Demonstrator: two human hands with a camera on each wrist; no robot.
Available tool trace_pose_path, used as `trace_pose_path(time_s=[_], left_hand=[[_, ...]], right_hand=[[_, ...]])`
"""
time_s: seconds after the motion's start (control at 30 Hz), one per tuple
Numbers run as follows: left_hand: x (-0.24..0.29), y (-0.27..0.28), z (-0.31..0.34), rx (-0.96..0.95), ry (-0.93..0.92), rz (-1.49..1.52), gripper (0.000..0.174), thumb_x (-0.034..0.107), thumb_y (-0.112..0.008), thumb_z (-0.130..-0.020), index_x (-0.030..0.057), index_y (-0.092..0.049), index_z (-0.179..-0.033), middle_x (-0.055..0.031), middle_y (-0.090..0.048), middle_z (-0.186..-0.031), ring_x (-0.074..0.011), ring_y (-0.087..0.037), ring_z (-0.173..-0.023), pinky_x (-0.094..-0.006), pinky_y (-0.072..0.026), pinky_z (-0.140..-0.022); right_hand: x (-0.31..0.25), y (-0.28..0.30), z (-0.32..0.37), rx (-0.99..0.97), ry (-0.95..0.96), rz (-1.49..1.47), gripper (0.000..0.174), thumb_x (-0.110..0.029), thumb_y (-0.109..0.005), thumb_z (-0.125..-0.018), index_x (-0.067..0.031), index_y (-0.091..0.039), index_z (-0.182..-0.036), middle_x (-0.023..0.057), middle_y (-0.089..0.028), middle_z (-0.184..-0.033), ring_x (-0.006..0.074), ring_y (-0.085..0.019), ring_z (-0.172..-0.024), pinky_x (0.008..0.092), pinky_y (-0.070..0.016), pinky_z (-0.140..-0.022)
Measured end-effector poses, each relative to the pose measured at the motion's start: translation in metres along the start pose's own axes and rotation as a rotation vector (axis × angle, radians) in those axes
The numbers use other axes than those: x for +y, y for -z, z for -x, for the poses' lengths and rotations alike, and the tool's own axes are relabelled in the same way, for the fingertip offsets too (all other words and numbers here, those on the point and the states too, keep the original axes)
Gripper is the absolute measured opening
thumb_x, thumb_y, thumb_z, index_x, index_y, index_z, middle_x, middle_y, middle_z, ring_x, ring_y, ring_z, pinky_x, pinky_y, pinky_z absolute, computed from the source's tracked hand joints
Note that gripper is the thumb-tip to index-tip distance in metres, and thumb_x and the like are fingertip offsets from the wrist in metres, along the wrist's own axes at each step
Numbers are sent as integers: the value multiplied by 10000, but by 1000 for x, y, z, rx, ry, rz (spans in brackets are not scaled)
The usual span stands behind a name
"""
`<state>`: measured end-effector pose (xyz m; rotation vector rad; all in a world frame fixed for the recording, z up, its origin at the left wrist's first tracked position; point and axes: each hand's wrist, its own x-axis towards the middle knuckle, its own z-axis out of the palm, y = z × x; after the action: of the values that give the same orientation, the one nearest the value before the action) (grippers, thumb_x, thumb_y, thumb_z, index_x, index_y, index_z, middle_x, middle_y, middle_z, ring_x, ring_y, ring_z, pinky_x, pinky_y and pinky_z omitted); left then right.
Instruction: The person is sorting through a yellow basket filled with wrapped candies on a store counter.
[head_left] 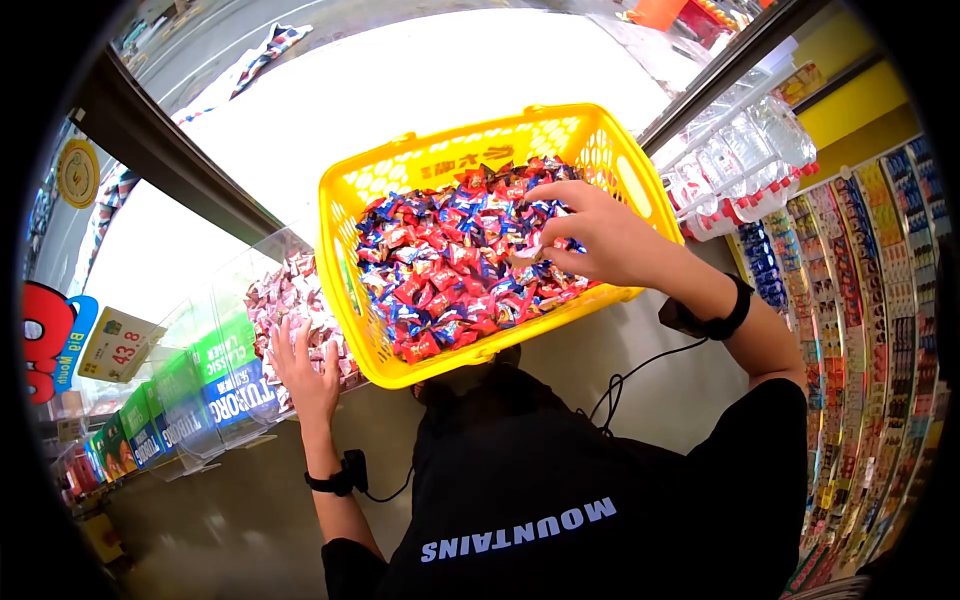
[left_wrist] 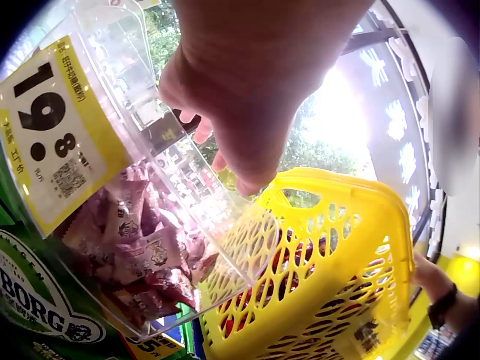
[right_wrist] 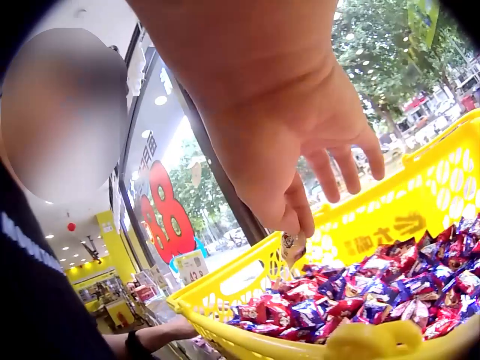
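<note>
A yellow plastic basket (head_left: 345, 235) is filled with red and blue wrapped candies (head_left: 440, 270). Over its right part, my right hand (head_left: 605, 238) pinches a pale pink wrapped candy (right_wrist: 293, 249) between thumb and forefinger, the other fingers extended. To the basket's left, a clear plastic bin (left_wrist: 259, 274) holds pink wrapped candies (left_wrist: 154, 247). My left hand (head_left: 308, 378) is above these pink candies, its fingers spread and fairly straight, and nothing shows in its grasp. In the left wrist view, the left hand's back and wrist cover much of the upper middle.
Beer cartons (head_left: 235, 375) line the left side beneath clear bins, with price tags (left_wrist: 64, 135) on the front. Bottled water packs (head_left: 745, 150) stand at upper right, above a rack of small packets (head_left: 850, 330). Cables (head_left: 610, 390) trail from both wrist cameras.
</note>
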<state>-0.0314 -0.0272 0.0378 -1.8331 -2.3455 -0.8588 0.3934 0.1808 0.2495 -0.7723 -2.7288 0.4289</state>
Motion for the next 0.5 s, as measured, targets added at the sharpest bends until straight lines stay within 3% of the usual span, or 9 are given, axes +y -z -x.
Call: trace_pose_path(time_s=[0.2,0.23,0.33,0.5], left_hand=[[91,85,-35,93,-232,289,464,251,-739,-962,82,-646,-1385,-190,-505,-1602,-444,-388,-1537,-620,-249,-1275],[105,94,-37,67,-300,317,534,354,-808,-926,103,-664,-1376,-190,-503,-1600,-443,-387,-1537,-637,-245,-1276],[154,114,-38,-84,-428,217,532,444,-869,-866,166,-732,-1299,-140,-549,-1566,-409,-421,-1522,-666,-250,-1275],[166,92,-36,-26,-558,175,295,366,-899,-810,224,-800,-1048,-5,-680,-1403,-334,-540,-1425,-663,-298,-1267]], right_hand=[[-69,-42,5,294,206,-33,208,-77,-839,-786,-96,-693,-933,143,-616,-1454,381,-589,-1359,554,-475,-1136],[-76,-51,4,334,228,-36,221,-76,-843,-779,-101,-689,-936,145,-614,-1455,379,-582,-1375,562,-466,-1146],[-94,-68,0,381,246,-115,228,-84,-845,-781,-100,-687,-944,148,-619,-1448,381,-583,-1376,576,-466,-1141],[-98,-86,-1,440,258,-171,212,-107,-845,-801,-106,-710,-964,130,-614,-1448,343,-585,-1386,574,-433,-1167]])
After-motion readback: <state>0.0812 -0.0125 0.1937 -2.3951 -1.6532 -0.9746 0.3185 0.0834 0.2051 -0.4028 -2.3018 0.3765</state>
